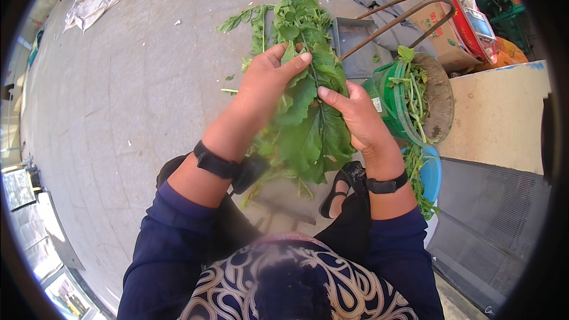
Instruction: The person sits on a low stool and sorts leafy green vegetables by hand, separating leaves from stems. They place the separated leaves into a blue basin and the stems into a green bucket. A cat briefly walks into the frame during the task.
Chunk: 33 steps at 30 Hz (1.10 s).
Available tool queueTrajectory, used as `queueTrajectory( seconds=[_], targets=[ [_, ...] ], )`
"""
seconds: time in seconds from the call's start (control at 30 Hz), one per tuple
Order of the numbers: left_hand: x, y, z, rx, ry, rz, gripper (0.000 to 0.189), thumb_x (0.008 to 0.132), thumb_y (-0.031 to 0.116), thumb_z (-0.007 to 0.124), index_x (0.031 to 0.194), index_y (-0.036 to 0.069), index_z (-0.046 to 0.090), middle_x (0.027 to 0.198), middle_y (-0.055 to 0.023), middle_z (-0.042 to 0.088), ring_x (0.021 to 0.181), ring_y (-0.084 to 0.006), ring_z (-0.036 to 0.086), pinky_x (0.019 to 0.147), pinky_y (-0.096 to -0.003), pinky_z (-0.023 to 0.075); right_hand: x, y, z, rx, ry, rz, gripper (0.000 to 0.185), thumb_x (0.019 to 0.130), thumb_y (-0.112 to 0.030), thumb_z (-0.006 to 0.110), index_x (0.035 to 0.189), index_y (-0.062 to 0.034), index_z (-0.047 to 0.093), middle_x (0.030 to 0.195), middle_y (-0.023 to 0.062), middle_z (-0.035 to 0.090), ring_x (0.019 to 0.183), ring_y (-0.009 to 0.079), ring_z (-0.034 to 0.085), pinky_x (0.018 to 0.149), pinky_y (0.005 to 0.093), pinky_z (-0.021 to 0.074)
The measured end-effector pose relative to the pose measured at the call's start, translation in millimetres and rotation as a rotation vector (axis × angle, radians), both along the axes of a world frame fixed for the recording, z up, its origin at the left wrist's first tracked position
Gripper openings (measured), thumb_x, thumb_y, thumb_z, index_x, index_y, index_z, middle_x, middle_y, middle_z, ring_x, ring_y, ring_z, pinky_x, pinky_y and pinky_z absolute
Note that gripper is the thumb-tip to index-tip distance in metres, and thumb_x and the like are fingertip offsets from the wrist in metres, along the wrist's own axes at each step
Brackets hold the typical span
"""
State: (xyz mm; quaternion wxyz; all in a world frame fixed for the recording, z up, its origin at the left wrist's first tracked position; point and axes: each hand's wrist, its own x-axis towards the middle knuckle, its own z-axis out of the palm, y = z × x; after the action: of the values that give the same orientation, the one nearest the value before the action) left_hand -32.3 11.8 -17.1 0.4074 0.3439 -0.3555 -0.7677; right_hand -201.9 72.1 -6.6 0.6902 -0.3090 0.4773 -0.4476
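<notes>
Large lobed green leaves (311,124) hang between my two hands, in front of my knees. My left hand (269,75) pinches a leaf between thumb and fingers near its upper part. On the other side, my right hand (362,113) has its thumb on the midrib of the same leafy bunch, its fingers mostly hidden behind it. A pile of leafy greens (300,13) lies on the floor just beyond my hands. Wilted yellowish greens, blurred, show beneath the leaves I hold. Both wrists wear black straps.
To the right, a green bucket (391,93) holds cut stalks, beside a blue basin (431,173) with more greens. Behind them are a grey metal dustpan (351,38) with a rusty handle, a cardboard box (458,42) and a beige panel (498,115). Loose leaf scraps dot the concrete floor.
</notes>
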Motion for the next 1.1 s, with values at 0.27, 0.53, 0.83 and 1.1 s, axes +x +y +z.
queueTrajectory(
  seconds=[0.27, 0.53, 0.83, 1.1],
  targets=[
    [15.1, -16.2, -2.4, 0.092, -0.064, 0.372, 0.017, 0.093, 0.015, 0.060, 0.106, 0.004, 0.057, 0.091, -0.0057, 0.067, 0.076, -0.0149, 0.066, 0.066, -0.0290, 0.0568, -14.2, 1.3, 2.2, 0.017, 0.273, 0.139, 0.047, 0.085, -0.006, 0.068, 0.127, 0.0055, 0.050, 0.111, 0.0076, 0.062, 0.096, 0.0138, 0.061, 0.084, 0.0284, 0.0513],
    [27.9, -32.2, -14.0, 0.180, 0.032, 0.647, 0.021, 0.095, 0.015, 0.056, 0.108, -0.002, 0.058, 0.096, -0.0115, 0.067, 0.080, -0.0229, 0.067, 0.069, -0.0370, 0.0578, -36.6, 0.0, 9.4, -0.067, 0.106, -0.021, 0.044, 0.088, -0.009, 0.066, 0.128, 0.0020, 0.051, 0.117, 0.0067, 0.062, 0.102, 0.0141, 0.060, 0.089, 0.0296, 0.0481],
    [29.7, -34.8, -27.0, 0.166, 0.132, 0.668, 0.023, 0.096, 0.018, 0.057, 0.108, -0.002, 0.058, 0.099, -0.0127, 0.067, 0.084, -0.0243, 0.067, 0.073, -0.0388, 0.0572, -49.2, -7.9, -2.0, -0.136, -0.023, -0.295, 0.031, 0.093, -0.010, 0.061, 0.121, -0.0005, 0.054, 0.112, 0.0075, 0.064, 0.098, 0.0158, 0.062, 0.085, 0.0328, 0.0506],
    [24.2, -30.2, -19.0, 0.239, 0.221, 0.696, 0.018, 0.098, 0.016, 0.054, 0.105, 0.000, 0.058, 0.101, -0.0097, 0.066, 0.088, -0.0211, 0.065, 0.079, -0.0365, 0.0548, -56.2, -9.9, -4.4, -0.192, -0.019, -0.391, 0.026, 0.094, -0.011, 0.059, 0.118, -0.0014, 0.055, 0.107, 0.0060, 0.064, 0.095, 0.0149, 0.062, 0.081, 0.0320, 0.0509]
  ],
)
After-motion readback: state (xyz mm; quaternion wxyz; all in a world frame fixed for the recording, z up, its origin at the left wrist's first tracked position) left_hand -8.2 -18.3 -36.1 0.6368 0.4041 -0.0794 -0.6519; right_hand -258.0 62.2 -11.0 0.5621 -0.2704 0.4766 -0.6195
